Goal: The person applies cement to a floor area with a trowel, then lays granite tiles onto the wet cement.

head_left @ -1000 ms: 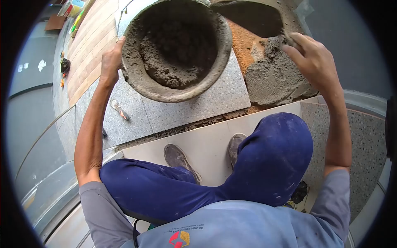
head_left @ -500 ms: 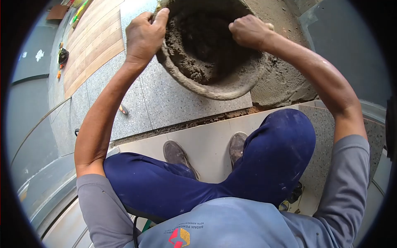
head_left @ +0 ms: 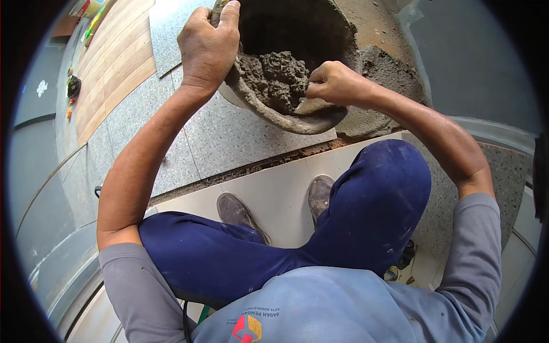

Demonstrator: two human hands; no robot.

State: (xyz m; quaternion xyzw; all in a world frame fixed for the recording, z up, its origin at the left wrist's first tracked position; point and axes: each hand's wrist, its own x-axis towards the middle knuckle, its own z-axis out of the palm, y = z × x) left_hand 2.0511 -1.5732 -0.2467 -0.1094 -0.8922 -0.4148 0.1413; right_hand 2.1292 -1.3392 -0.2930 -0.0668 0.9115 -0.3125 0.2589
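My left hand [head_left: 209, 48] is closed on the left rim of a mortar-caked bucket [head_left: 269, 117], which is tilted with its mouth toward me. Inside, wet grey mortar [head_left: 280, 77] is heaped near the lower lip. My right hand [head_left: 341, 84] is closed in a fist over the bucket's right side, gripping what looks like a trowel [head_left: 299, 105]. Only a small bit of its metal shows beside the mortar; the handle is hidden in the fist.
Speckled grey tiles [head_left: 220, 137] lie under and left of the bucket, with wood-look tiles [head_left: 114, 68] beyond. Spread mortar [head_left: 386, 74] covers the floor at right. A gap runs before the white step [head_left: 274, 194] under my shoes. Grey walls stand at both sides.
My right hand has moved down and toward me inside the bucket, and a mortar heap now shows near the lip. The bucket has tilted further while my left hand keeps its rim.
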